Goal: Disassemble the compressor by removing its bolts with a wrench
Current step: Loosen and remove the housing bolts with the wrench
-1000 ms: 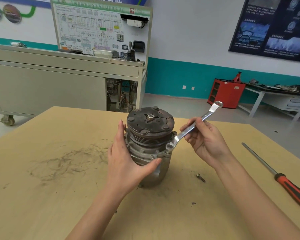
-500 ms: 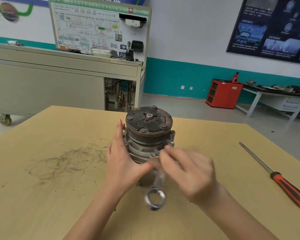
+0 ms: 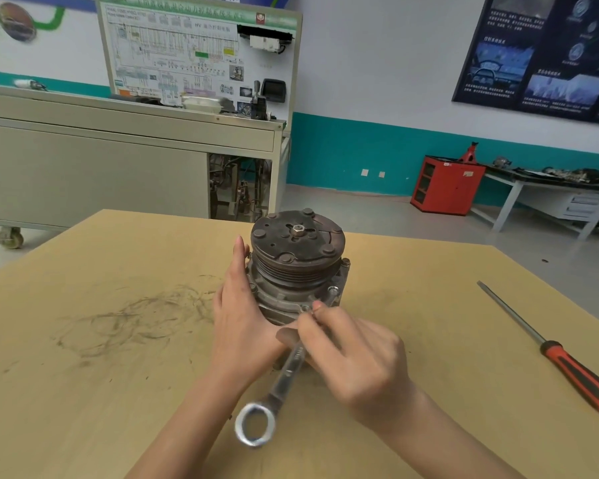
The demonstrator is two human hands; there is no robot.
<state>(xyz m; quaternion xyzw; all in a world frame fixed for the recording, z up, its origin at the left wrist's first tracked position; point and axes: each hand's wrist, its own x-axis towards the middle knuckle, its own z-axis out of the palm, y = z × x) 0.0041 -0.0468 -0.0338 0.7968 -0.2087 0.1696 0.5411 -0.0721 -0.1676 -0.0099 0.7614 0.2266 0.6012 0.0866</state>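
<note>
The fingers [image 3: 320,314] of my right hand [image 3: 357,361] pinch the wrench [image 3: 287,373] narrowly near its far end, which is hidden under them at the flange's near edge. I judge I'm seating it on a bolt there. Its ring end points back toward me. My left hand [image 3: 242,316] cups the compressor [image 3: 296,264], thumb round its front, bracing it upright mid-worktop [image 3: 118,375]. I count one wrench, one compressor and one screwdriver [image 3: 567,364], well apart on the right.

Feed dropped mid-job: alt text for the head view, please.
The right hand grips a ring wrench and touches the flange of the compressor, which the left hand steadies upright on the table. A red-handled screwdriver lies to the right.
</note>
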